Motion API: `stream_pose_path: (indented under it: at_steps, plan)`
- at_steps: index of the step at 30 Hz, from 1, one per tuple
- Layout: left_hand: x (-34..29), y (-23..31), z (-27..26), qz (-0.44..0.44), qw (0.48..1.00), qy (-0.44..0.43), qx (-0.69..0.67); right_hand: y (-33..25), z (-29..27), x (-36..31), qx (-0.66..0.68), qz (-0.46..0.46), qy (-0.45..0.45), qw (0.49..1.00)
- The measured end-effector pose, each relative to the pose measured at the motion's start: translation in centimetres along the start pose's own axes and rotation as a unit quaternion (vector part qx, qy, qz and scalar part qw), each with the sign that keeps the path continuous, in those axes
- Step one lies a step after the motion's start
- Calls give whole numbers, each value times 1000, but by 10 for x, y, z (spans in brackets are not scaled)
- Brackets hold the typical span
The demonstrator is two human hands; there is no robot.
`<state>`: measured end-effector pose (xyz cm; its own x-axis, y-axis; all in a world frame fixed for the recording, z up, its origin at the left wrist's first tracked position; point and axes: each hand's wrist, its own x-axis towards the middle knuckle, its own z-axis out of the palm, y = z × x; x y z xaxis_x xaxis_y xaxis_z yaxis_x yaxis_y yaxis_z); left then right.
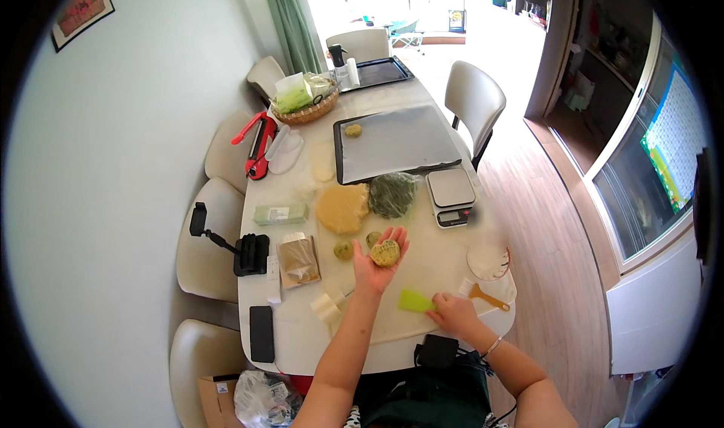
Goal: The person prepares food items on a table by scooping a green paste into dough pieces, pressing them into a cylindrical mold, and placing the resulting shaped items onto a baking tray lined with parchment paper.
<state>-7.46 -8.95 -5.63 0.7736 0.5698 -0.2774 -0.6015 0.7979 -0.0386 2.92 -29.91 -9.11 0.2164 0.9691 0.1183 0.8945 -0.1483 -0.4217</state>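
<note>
My left hand, palm up over the table, bears a round, speckled yellow-green dough piece with a patterned-looking top. To its right, near the front edge, my right hand is closed on the end of a bright green scraper, whose flat blade lies at the mat. Two small dough balls sit just beyond my left hand, one partly hidden. Farther off lie a large yellow dough mass and a dark green one under plastic film. One shaped piece rests on the lined baking tray.
A digital scale stands at the right, with a brush near the right edge. Along the left are a phone, phone stand, brown package and red sealer. A basket stands farther back; chairs flank the table.
</note>
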Motion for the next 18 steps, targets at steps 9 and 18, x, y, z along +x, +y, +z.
stream_pose_path:
  at_steps: [9, 18]
  plan:
    - [-11, -4, -10, 6, 997, -48, 60, -20, -10, 6, -121, -7, 56, 991]
    - [-30, -21, -11, 30, 991, -82, 102, -36, -28, 73, 702, 229, 10, 675]
